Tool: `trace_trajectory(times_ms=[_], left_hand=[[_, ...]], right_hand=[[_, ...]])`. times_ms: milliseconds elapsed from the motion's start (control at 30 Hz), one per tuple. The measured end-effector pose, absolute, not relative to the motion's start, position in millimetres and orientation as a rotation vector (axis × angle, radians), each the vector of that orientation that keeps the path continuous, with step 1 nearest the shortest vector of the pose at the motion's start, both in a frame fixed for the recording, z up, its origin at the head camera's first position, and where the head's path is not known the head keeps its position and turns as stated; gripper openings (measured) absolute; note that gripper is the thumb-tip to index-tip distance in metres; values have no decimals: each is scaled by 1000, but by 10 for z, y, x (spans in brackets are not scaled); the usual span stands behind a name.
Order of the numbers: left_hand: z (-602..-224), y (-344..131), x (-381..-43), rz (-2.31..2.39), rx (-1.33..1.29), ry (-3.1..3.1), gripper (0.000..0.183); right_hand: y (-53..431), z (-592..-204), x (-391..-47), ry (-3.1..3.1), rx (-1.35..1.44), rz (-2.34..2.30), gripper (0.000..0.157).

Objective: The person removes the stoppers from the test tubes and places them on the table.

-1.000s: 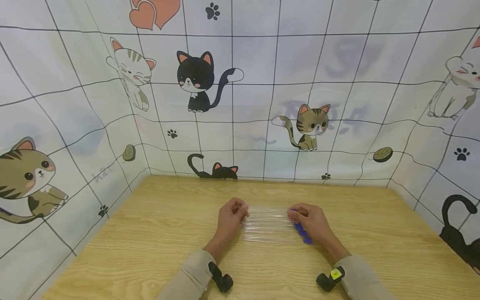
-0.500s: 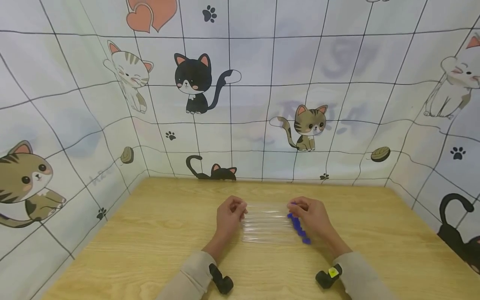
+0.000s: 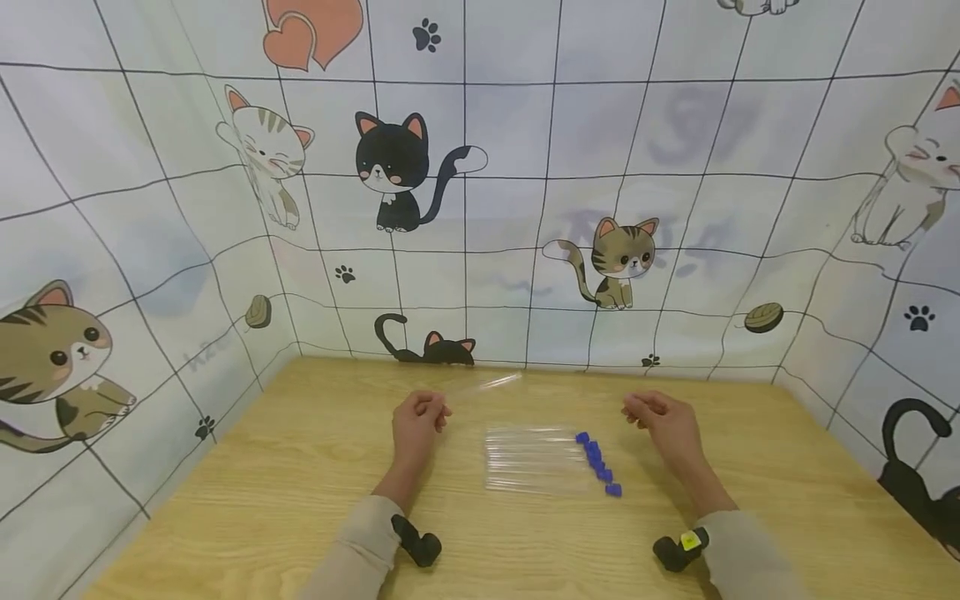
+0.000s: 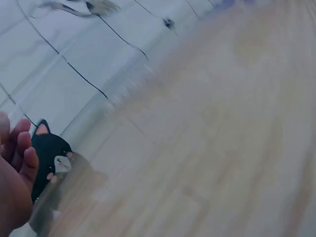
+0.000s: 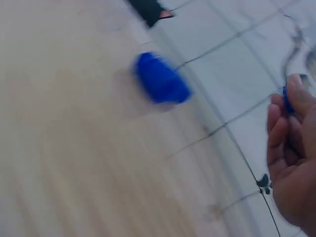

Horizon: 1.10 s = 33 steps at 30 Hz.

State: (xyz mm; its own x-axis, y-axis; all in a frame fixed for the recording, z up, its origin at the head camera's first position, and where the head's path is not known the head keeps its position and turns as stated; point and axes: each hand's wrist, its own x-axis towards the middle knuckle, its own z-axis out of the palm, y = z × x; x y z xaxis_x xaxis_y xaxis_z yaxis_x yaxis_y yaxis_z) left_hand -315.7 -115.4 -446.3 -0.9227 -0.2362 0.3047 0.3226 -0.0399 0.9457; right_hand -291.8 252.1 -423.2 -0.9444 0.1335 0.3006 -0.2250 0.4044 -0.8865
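Observation:
My left hand (image 3: 422, 423) pinches one end of a clear, thin tube (image 3: 501, 382), which slants up to the right over the table. My right hand (image 3: 666, 423) is raised on the other side, and the right wrist view shows a small blue cap (image 5: 287, 101) between its thumb and finger. Between the hands, a row of clear tubes (image 3: 528, 460) lies side by side on the table. Several blue caps (image 3: 595, 457) form a slanting line at the right ends of these tubes. Motion blurs both wrist views, and the held tube is only faint in the left one.
The wooden table (image 3: 300, 500) runs back to a white cloth wall (image 3: 502, 208) with a grid and printed cats. More of this cloth encloses the left and right sides. A black wrist camera (image 3: 417, 542) is strapped on each sleeve.
Both hands have drawn apart, the left one leftward and the right one rightward. The clear tube now points up from the left hand, separate from the blue cap in the right hand.

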Motion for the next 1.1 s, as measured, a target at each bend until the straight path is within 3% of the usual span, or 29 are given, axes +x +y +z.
trace_trajectory(times_ms=[167,533,767,1100], left_hand=[[-4547,-1086,-3195,-2052,-162,-2033,14],[-4577,-1001,-3188,-2022,-54,-2086,17],[-4652,-950,-3182,-1590,-196,-2363,10],[-4638,-941,-3129,-1410,-212,-2448,10]], right_hand=[[2382,-4376,-2977,-2556,27,1416,50],[2362,-4539,-3008,-2641,85,1237,37],[2307,-4587,-3021,-2668,90,1283,30],[2240,-4588,-3016,-2691,222,1140,19]])
